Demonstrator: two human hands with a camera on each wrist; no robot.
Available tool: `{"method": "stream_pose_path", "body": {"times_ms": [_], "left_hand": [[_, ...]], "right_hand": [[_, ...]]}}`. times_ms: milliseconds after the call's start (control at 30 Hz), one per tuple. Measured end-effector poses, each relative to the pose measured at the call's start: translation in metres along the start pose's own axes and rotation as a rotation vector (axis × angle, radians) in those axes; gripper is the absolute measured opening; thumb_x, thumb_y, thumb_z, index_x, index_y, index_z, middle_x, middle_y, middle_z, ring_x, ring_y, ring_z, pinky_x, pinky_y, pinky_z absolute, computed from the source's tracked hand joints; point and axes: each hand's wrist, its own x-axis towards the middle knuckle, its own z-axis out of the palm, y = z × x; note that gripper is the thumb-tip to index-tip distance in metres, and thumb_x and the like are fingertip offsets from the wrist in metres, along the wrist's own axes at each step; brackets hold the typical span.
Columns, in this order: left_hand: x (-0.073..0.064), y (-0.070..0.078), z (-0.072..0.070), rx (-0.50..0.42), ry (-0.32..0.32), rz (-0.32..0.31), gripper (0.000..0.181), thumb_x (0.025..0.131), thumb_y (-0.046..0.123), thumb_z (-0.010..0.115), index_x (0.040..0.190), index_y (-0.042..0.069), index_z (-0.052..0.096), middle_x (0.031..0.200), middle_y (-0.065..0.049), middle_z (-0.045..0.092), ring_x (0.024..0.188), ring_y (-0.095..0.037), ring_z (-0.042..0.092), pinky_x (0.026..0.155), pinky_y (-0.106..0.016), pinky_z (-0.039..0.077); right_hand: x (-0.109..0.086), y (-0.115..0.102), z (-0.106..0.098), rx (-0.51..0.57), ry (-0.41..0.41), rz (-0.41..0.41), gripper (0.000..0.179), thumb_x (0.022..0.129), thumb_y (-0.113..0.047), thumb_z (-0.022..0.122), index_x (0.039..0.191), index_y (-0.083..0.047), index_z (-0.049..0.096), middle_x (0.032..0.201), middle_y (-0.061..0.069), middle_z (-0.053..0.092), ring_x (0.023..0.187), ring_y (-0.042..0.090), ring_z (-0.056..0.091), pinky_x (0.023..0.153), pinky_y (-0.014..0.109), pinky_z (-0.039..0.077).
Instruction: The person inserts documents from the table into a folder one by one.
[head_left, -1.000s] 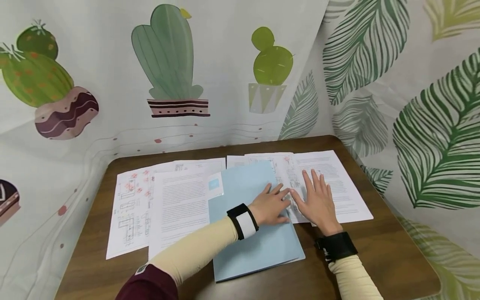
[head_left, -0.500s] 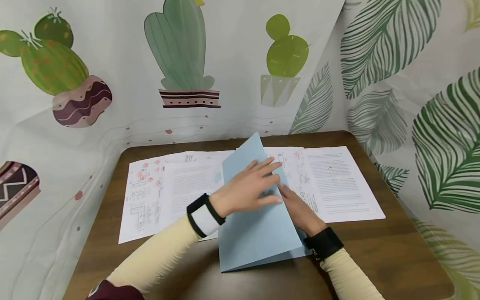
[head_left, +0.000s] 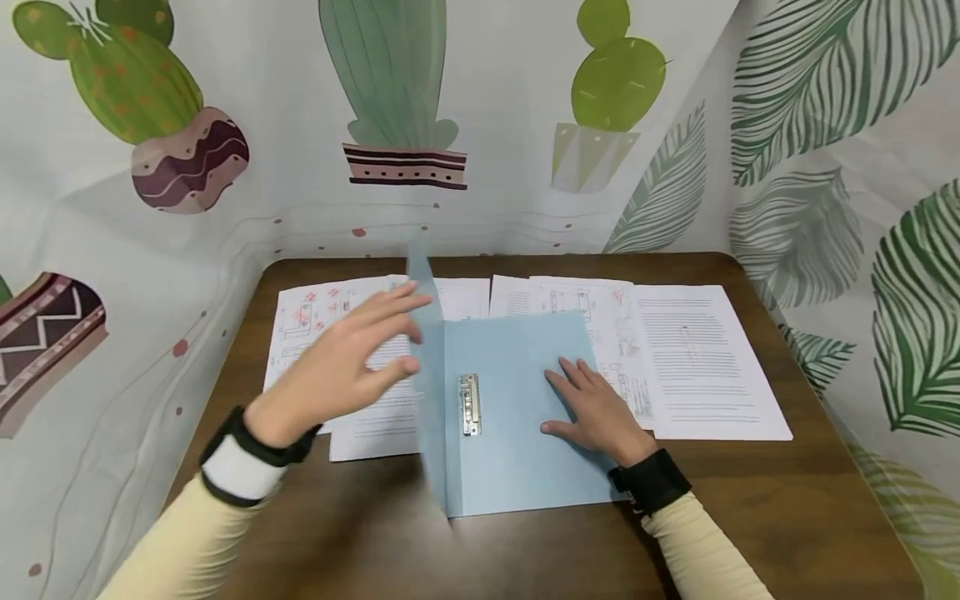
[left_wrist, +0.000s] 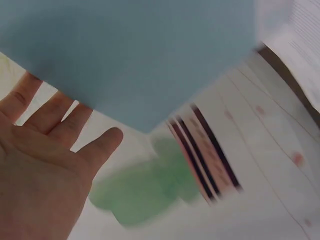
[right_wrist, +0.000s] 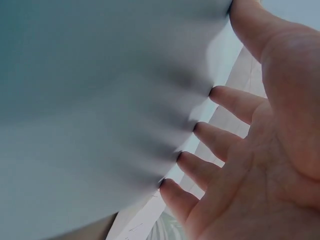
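A light blue folder (head_left: 517, 471) lies spread on the table, its cover (head_left: 432, 408) standing nearly upright at the left. A metal clip (head_left: 469, 405) is fixed inside, near the fold. My left hand (head_left: 341, 362) is at the cover's outer side, its fingers loosely extended and overlapping the upper part. In the left wrist view, the fingers (left_wrist: 56, 112) reach behind the blurred cover and the thumb shows below its edge. My right hand (head_left: 600, 417) rests spread on the inner right panel; its fingertips (right_wrist: 171, 189) touch the blue surface in the right wrist view.
Printed sheets (head_left: 375, 433) lie partly behind the cover on the left. More printed pages (head_left: 708, 375) spread out to the right, some under the folder's edge. A brown wooden table (head_left: 757, 508) bears everything, with a patterned cloth wall (head_left: 510, 200) behind it.
The folder's cover has swung up and leftward from nearly closed, exposing the clip. My left hand has moved left with it; the right hand has moved from beside the folder onto its inner panel.
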Motion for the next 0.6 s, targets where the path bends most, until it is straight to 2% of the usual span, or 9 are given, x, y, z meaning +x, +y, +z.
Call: {"method": "stream_pose_path", "body": {"times_ms": [67,167,267,333,400,467,533,600], "left_hand": [[-0.02,-0.01,-0.014,0.015,-0.002,-0.072,0.029,0.1,0.047,0.065,0.099,0.017,0.066,0.152,-0.004,0.054,0.149,-0.026,0.039,0.117,-0.05,0.034],[-0.047,-0.025,-0.028,0.034,0.004,-0.18,0.01,0.095,0.029,0.075,0.095,0.024,0.066,0.148,0.0,0.058,0.146,-0.024,0.043,0.115,-0.037,0.037],[-0.07,-0.037,-0.032,0.045,0.015,-0.28,0.011,0.094,0.024,0.078,0.095,0.029,0.067,0.145,0.002,0.06,0.145,-0.023,0.044,0.108,-0.018,0.034],[-0.084,-0.046,-0.031,0.051,0.016,-0.328,0.011,0.093,0.025,0.078,0.097,0.03,0.069,0.144,0.001,0.062,0.145,-0.024,0.045,0.101,-0.013,0.035],[-0.098,-0.057,-0.028,0.069,0.009,-0.347,0.013,0.091,0.026,0.081,0.1,0.027,0.071,0.142,-0.003,0.063,0.144,-0.028,0.046,0.099,-0.022,0.041],[-0.111,-0.071,-0.022,0.076,-0.015,-0.357,0.016,0.089,0.024,0.082,0.102,0.023,0.072,0.14,-0.009,0.064,0.143,-0.036,0.046,0.104,-0.039,0.045],[-0.123,-0.085,-0.015,0.08,-0.059,-0.38,0.019,0.09,0.024,0.082,0.105,0.018,0.072,0.14,-0.015,0.063,0.142,-0.042,0.044,0.106,-0.06,0.04],[-0.133,-0.096,-0.005,0.076,-0.128,-0.426,0.025,0.092,0.027,0.079,0.111,0.013,0.072,0.143,-0.021,0.058,0.143,-0.047,0.04,0.108,-0.075,0.026]], "right_hand": [[0.0,0.0,0.0,0.003,0.0,0.004,0.088,0.083,-0.05,0.083,0.152,-0.008,0.049,0.162,0.021,0.036,0.15,0.046,0.028,0.117,0.062,0.029],[0.0,0.001,-0.002,0.004,0.003,0.011,0.088,0.083,-0.05,0.083,0.152,-0.007,0.05,0.162,0.021,0.035,0.15,0.047,0.028,0.117,0.062,0.028],[0.0,0.001,-0.003,0.006,0.008,0.018,0.088,0.083,-0.05,0.083,0.152,-0.007,0.05,0.162,0.022,0.035,0.15,0.047,0.028,0.116,0.063,0.028],[0.0,0.001,-0.003,0.007,0.009,0.022,0.088,0.083,-0.05,0.083,0.152,-0.007,0.05,0.162,0.022,0.035,0.15,0.047,0.028,0.117,0.063,0.028],[0.0,0.001,-0.002,0.01,0.006,0.027,0.088,0.083,-0.05,0.083,0.152,-0.008,0.05,0.163,0.021,0.035,0.15,0.047,0.027,0.117,0.063,0.028],[0.0,0.0,-0.001,0.013,0.003,0.031,0.088,0.083,-0.05,0.083,0.152,-0.008,0.05,0.163,0.021,0.034,0.15,0.047,0.027,0.117,0.063,0.028],[0.0,0.0,0.0,0.015,0.002,0.031,0.088,0.083,-0.05,0.083,0.152,-0.008,0.05,0.163,0.021,0.034,0.15,0.047,0.027,0.117,0.063,0.028],[0.0,-0.001,0.001,0.017,0.005,0.029,0.087,0.083,-0.05,0.083,0.152,-0.008,0.05,0.163,0.021,0.035,0.15,0.047,0.027,0.117,0.063,0.028]]}}
